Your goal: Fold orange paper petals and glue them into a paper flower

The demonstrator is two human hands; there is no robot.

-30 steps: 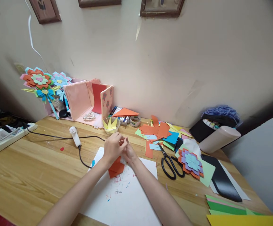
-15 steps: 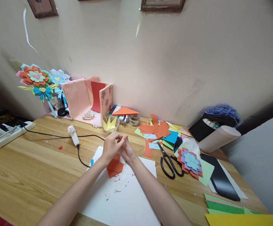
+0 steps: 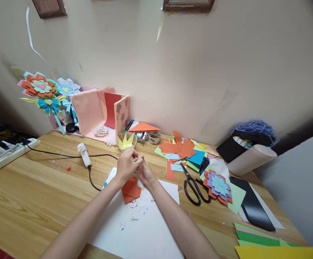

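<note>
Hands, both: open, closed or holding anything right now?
Left hand: fingers bent toward the other hand; grip cannot be told.
Right hand: up against the left, fingers partly hidden; grip cannot be told.

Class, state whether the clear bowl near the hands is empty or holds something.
Not empty: pointed yellow paper shows inside the bowl, just beyond the left hand.

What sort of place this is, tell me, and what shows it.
Probably a home craft desk: scissors, coloured paper scraps and layered paper flowers show it.

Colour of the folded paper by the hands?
The folded paper is orange; see the head view.
</note>
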